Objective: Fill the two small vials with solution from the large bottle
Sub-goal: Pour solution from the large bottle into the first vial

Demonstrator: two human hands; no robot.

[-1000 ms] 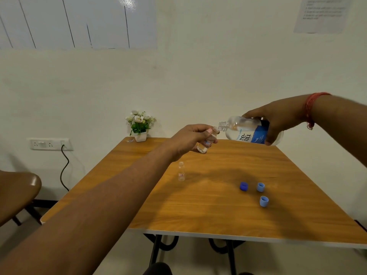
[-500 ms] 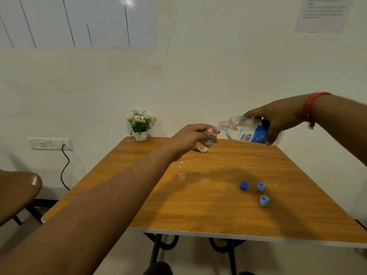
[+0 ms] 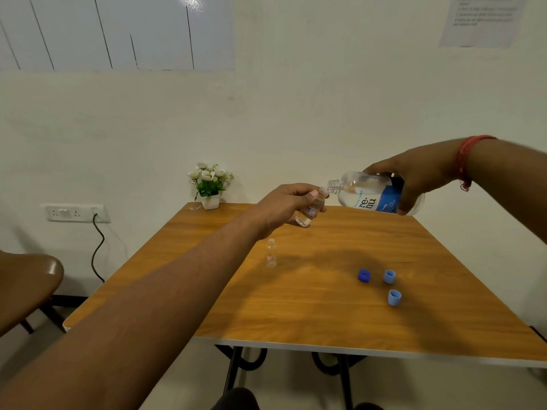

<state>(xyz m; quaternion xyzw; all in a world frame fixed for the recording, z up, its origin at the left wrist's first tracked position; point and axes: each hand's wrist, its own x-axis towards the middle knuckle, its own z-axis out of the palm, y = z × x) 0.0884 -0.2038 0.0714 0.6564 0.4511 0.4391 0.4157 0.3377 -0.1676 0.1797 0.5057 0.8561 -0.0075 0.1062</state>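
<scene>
Two hands up: my left hand fingers clamp a tilted vial, right hand fingers grip the large bottle, its mouth beside the vial's.

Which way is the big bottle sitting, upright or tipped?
Tipped: the large bottle lies near horizontal in the right hand, uncapped neck pointing at the held vial.

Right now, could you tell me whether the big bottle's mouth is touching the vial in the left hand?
Cannot tell: in the head view the bottle mouth sits right beside the vial rim, with no plain gap or contact.
</scene>
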